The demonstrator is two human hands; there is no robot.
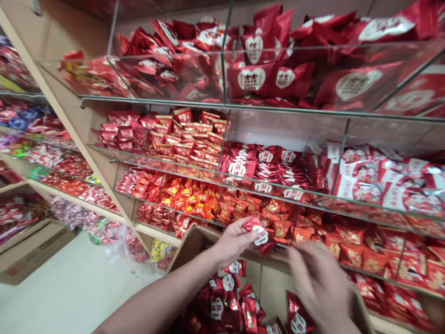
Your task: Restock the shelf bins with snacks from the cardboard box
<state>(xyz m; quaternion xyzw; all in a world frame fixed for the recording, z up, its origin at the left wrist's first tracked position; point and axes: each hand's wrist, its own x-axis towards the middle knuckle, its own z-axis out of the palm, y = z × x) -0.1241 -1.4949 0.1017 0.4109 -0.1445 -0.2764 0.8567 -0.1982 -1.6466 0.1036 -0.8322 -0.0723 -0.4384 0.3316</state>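
Note:
My left hand (234,242) pinches a small red candy packet (260,235) with a white heart-shaped label, held above a cardboard box. Just to its right my right hand (318,278) is smeared by motion, so its fingers do not show clearly and I cannot tell whether anything is in them. Below both hands, inside the cardboard box (194,237), lie several dark red candy packets (227,304) with similar white labels. One more red packet (298,316) lies in the box close under my right hand.
Glass-fronted shelves (194,104) rise ahead, their dividers separating red and gold candy packets (187,139). Larger red bags (255,79) fill the top shelf. At right are white-and-red packets (363,171). A flattened-looking cardboard box (38,243) and plastic bags (107,236) rest on the floor at left.

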